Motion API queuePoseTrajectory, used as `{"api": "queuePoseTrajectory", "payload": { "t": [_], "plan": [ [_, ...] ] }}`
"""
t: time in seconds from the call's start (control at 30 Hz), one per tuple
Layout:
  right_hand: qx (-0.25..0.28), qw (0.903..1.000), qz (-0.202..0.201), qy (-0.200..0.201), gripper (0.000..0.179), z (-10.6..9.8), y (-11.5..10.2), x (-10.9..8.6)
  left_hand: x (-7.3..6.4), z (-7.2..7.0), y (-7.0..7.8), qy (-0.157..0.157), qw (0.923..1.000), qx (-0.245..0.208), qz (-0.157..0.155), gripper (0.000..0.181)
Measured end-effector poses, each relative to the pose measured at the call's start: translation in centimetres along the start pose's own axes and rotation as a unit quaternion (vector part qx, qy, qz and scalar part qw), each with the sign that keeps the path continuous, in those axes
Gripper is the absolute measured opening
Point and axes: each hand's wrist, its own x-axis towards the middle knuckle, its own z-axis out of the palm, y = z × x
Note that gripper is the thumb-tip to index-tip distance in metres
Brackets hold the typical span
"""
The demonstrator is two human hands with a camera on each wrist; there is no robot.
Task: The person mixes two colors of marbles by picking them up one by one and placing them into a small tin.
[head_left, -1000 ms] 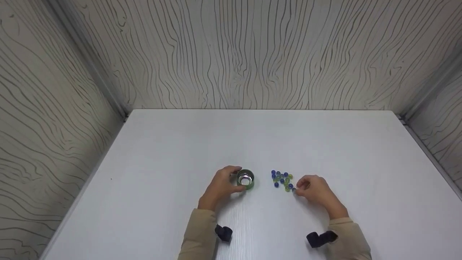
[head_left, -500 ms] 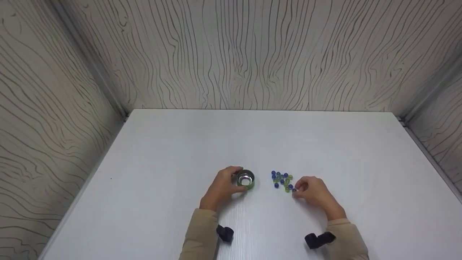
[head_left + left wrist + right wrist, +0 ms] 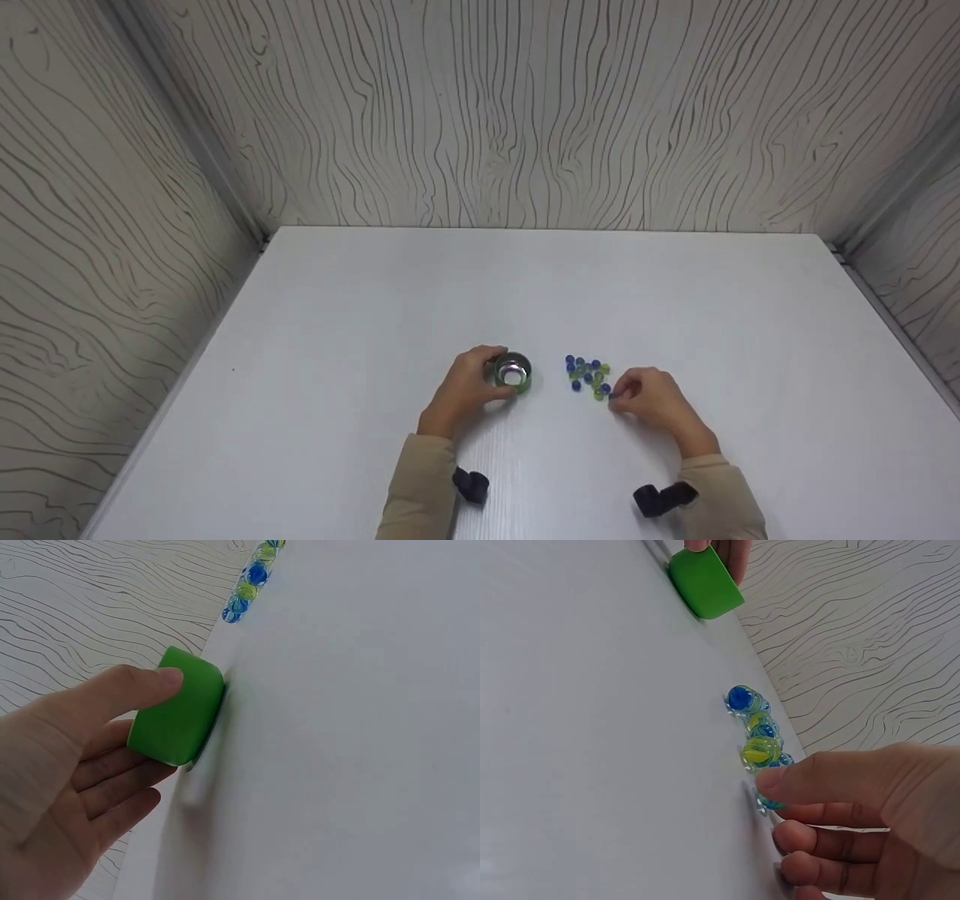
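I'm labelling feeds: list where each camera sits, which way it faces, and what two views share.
Head: worn on the head, facing forward and down at the white table; left hand, right hand and sleeves show.
Left wrist: worn there, facing the green cup; only the left hand shows.
Right wrist: worn there, facing the marbles; the right hand shows, with the left hand's fingers at top.
Both wrist views share the green cup and marbles.

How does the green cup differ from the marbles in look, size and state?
The green cup looks opaque; the marbles are clear with coloured swirls. The cup is bigger than any marble. The left hand grips the cup, while most marbles lie loose in a cluster. Both look round from above.
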Motion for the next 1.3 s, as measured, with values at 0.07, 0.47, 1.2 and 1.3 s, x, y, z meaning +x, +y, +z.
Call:
{"api": "queuePoseTrajectory", "payload": {
  "t": [0.07,0.47,1.2,1.3],
  "plan": [
    [0.0,1.0,0.002,0.001,0.012,0.0,0.0,0.0,0.0,0.0,0.0,-0.001,1.0,-0.002,0.001,0.064],
    [0.007,0.9999,0.003,0.013,0.011,-0.1,0.1,-0.1,0.1,0.3,0.2,0.001,1.0,-0.007,-0.005,0.064],
    [0.051,0.9943,-0.015,0.093,0.012,1.2,-1.4,0.7,0.7,1.1,0.1,0.004,0.9996,-0.02,0.02,0.06],
    [0.057,0.9934,-0.016,0.099,0.012,1.5,-1.8,0.9,0.6,1.4,-0.1,0.007,0.9996,-0.02,0.019,0.06]
  ]
}}
